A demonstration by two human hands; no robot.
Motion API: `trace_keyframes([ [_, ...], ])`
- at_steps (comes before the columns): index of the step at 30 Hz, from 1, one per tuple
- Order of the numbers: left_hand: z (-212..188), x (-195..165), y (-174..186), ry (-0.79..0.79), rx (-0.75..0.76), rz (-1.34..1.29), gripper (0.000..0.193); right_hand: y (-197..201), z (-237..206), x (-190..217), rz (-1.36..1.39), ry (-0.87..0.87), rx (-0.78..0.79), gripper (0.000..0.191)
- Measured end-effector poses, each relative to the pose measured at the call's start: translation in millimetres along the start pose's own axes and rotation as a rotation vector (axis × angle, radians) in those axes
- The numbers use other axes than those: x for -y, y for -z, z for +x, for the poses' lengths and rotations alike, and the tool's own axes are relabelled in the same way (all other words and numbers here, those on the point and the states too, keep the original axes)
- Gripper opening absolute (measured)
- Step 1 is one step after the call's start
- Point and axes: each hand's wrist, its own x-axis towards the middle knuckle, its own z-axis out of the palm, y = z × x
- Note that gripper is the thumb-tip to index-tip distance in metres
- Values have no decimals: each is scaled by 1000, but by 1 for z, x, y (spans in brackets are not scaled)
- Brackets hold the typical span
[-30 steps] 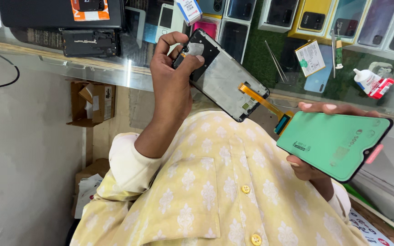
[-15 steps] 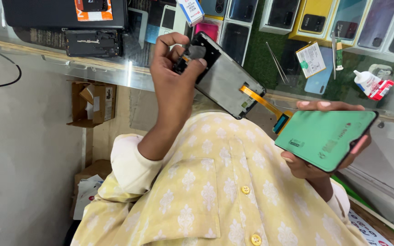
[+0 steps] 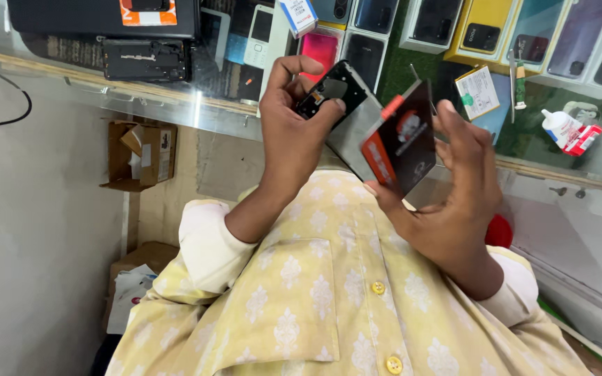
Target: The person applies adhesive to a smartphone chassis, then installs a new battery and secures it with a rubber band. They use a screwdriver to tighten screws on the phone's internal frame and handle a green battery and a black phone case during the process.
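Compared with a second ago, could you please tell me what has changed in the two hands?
The right hand has swung in from the right toward the left hand and turned the phone screen it holds, so its dark back with red stickers now faces the camera instead of the green face. The left hand grips the dark phone frame as before. The glass counter is unchanged.

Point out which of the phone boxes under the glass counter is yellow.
The yellow phone box at the top, right of centre, beside the green mat. Its neighbours, a white-edged dark box and a purple box, are not yellow.
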Motion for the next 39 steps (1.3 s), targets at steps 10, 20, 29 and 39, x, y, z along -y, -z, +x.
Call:
trace_keyframes([
  [10, -1, 20, -10, 174, 35, -106, 33, -5, 18, 11, -288, 8, 85, 77],
  [20, -4, 31, -13, 291, 121, -240, 30, -6, 17, 10, -338, -14, 158, 75],
  [29, -6, 30, -11, 364, 166, -203, 33, -2, 19, 11, -324, -54, 164, 77],
  [39, -11, 20, -4, 461, 209, -507, 67, -1, 18, 12, -343, -45, 175, 73],
])
